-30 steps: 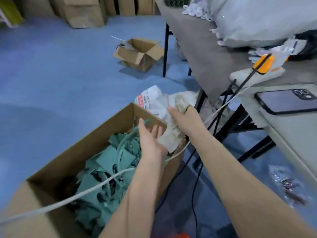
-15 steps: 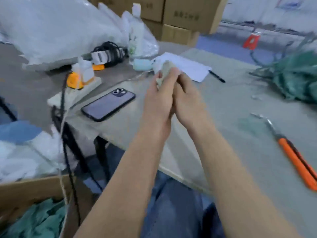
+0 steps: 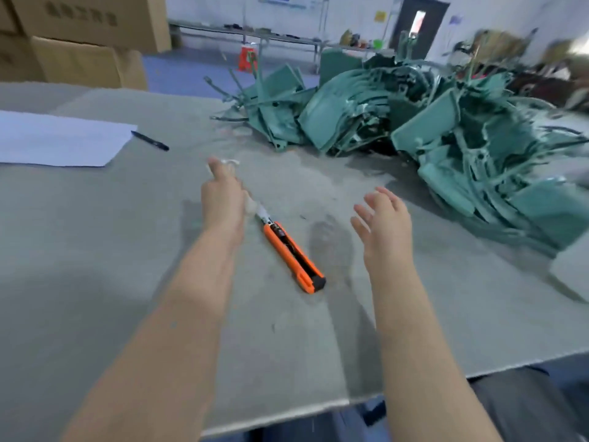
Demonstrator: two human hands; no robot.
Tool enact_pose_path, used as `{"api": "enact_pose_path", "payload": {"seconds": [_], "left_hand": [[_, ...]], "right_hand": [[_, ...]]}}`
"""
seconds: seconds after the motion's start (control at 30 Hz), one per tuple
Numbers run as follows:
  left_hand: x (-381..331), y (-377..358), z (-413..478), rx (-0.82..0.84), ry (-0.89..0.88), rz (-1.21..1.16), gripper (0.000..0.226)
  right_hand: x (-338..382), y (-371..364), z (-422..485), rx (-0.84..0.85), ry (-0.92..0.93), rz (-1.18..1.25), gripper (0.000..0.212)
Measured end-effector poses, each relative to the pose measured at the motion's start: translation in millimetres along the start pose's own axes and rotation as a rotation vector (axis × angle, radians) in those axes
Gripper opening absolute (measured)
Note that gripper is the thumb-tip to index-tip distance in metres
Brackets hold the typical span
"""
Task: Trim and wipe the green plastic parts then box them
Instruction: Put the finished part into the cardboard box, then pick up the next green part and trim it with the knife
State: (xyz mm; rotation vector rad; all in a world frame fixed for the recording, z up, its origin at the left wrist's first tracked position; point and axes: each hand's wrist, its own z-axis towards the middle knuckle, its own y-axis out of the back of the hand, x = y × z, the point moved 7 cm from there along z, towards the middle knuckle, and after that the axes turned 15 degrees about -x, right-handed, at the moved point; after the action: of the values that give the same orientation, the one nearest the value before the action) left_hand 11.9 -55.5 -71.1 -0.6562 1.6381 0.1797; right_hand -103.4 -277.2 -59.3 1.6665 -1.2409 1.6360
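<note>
Green plastic parts (image 3: 430,122) lie heaped in a tangled pile on the far right of the grey surface (image 3: 95,250), flat panels and thin runners jumbled together; the edges of the pile are blurred. An orange utility knife (image 3: 291,253) rests flat on the surface between the two forearms, its blade end pointing away from the person and passing just beside the left hand (image 3: 223,199). That hand's grip is curled closed around a white wad (image 3: 250,205), which peeks out at the fingertips and again at the heel of the palm; it is too blurred to say what it is made of. The right hand (image 3: 384,224) hovers above the surface near the pile with its grip fully open, fingers spread and holding nothing. At far left a white sheet of paper (image 3: 57,138) lies with a black pen (image 3: 149,141) just beside its corner, and cardboard boxes (image 3: 86,62) stand stacked behind it.
</note>
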Motion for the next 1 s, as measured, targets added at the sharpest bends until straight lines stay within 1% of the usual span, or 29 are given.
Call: {"api": "enact_pose_path", "payload": {"seconds": [0.07, 0.1, 0.17, 0.23, 0.27, 0.3, 0.37, 0.43, 0.53, 0.6, 0.7, 0.77, 0.83, 0.9, 0.93, 1.0], "left_hand": [[12, -20, -3, 0.044, 0.06, 0.02, 0.047], [15, -32, -8, 0.074, 0.066, 0.058, 0.045], [20, -64, -23, 0.19, 0.036, 0.127, 0.033], [30, -101, -48, 0.332, 0.042, 0.161, 0.03], [36, -119, -61, 0.392, 0.047, 0.173, 0.021], [43, -134, -75, 0.443, 0.062, 0.182, 0.015], [62, -160, -98, 0.523, 0.107, 0.195, 0.012], [81, -179, -114, 0.577, 0.143, 0.214, 0.006], [101, -195, -130, 0.611, 0.218, 0.239, 0.011], [109, -203, -137, 0.627, 0.257, 0.247, 0.008], [113, -210, -141, 0.635, 0.283, 0.254, 0.012], [112, -210, -140, 0.633, 0.278, 0.251, 0.014], [109, -207, -136, 0.622, 0.269, 0.248, 0.014], [105, -204, -131, 0.598, 0.26, 0.249, 0.016], [104, -201, -129, 0.587, 0.264, 0.252, 0.022], [99, -194, -124, 0.56, 0.253, 0.254, 0.031]], "right_hand": [[-12, 17, 32, -0.109, -0.185, 0.215, 0.022], [-17, 22, 46, -0.146, -0.245, 0.302, 0.028], [-21, 28, 69, -0.195, -0.317, 0.437, 0.04], [-21, 34, 90, -0.226, -0.323, 0.534, 0.045], [-19, 38, 100, -0.238, -0.311, 0.574, 0.045], [-16, 42, 108, -0.247, -0.297, 0.612, 0.044], [-11, 49, 123, -0.257, -0.272, 0.681, 0.046], [-8, 54, 135, -0.238, -0.269, 0.746, 0.052], [-6, 55, 148, -0.17, -0.303, 0.856, 0.057], [-5, 54, 153, -0.134, -0.325, 0.909, 0.063], [-6, 57, 160, -0.144, -0.339, 0.931, 0.062], [-5, 60, 162, -0.163, -0.335, 0.902, 0.051], [-3, 61, 159, -0.189, -0.317, 0.802, 0.034], [-4, 55, 152, -0.219, -0.311, 0.666, 0.022], [-7, 49, 146, -0.217, -0.311, 0.595, 0.018], [-12, 31, 130, -0.145, -0.328, 0.446, 0.016]]}}
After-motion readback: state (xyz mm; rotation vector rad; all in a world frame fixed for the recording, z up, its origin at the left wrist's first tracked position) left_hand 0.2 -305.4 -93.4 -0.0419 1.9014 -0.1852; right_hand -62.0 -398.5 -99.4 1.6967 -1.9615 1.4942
